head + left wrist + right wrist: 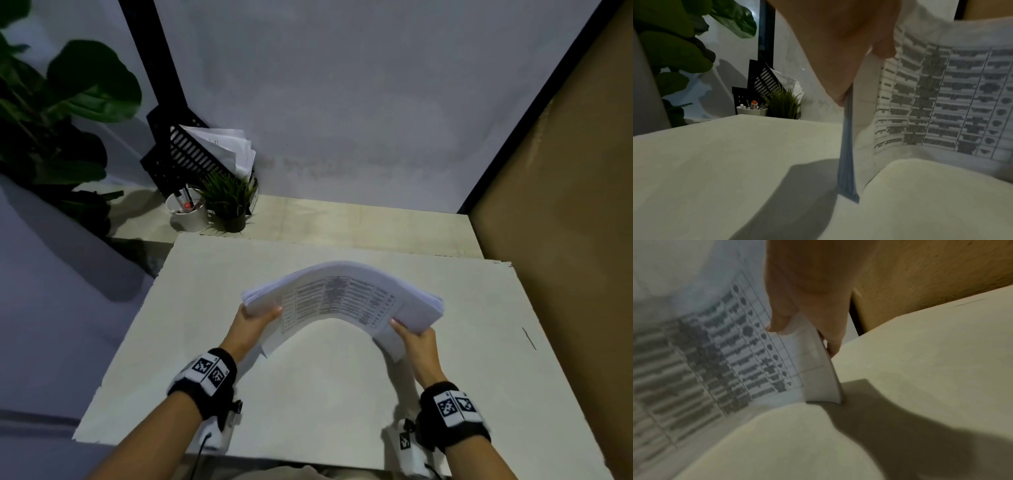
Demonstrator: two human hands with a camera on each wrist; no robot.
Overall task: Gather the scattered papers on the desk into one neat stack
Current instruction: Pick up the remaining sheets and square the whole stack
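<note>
Head view: the stack of papers (pixel 342 298) stands on edge over the middle of the bench (pixel 191 308), bowed upward into an arch, printed table facing the person. The left hand (pixel 255 323) grips the stack's left end, thumb on the printed face and fingers behind. The right hand (pixel 416 339) grips the right end the same way. Both hands are clamped on the stack, set apart at its two ends. Each wrist wears a black band with square coded markers. Far behind the stack, at the bench's back left corner, stand a white pen cup (pixel 188 210), a small potted grass plant (pixel 229 202) just right of it, and a black slotted file tray (pixel 191 154) with loose sheets leaning against the wall. A large-leaved plant (pixel 51 113) sits left of the tray.

Left wrist view: the left hand (pixel 838 48) pinches the stack's end, thumb tip (pixel 882 50) on the printed page. The stack's edge (pixel 847 146) runs down to the bench (pixel 735 162), its lower corner touching or nearly touching the surface; which, I cannot tell. The pen cup (pixel 752 111) and grass plant (pixel 783 104) show beyond.

Right wrist view: the right hand (pixel 812 288) holds the other end, thumb (pixel 780 321) on the printed face, a fingertip (pixel 833 347) behind. The stack's lower corner (pixel 824 386) sits at the bench (pixel 920 353) surface, a brown panel (pixel 931 272) beyond it.
</note>
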